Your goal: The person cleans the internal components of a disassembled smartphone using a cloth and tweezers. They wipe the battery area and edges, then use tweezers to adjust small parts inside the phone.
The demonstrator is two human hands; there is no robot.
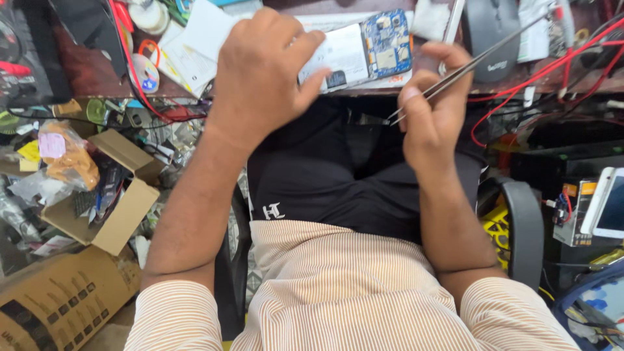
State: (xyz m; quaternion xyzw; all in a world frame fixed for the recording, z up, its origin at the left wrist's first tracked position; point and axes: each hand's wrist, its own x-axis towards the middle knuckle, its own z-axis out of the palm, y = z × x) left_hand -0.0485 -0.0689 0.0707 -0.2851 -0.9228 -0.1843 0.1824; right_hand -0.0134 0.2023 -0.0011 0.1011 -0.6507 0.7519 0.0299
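- The left hand (263, 71) lies loosely curled on an opened phone (357, 52) at the bench's (84, 71) near edge.
- The right hand (432, 107) pinches tweezers (468, 65), tips pointing down-left, long axis slanting up-right.
- Red wires (552, 68) and a mouse (491, 36) crowd the right.

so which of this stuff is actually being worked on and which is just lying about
In hand:
- opened phone, blue circuit board exposed, under the left hand
- metal tweezers, pinched in the right hand

Lying about:
- computer mouse
- red wires
- open cardboard box of parts
- tape roll
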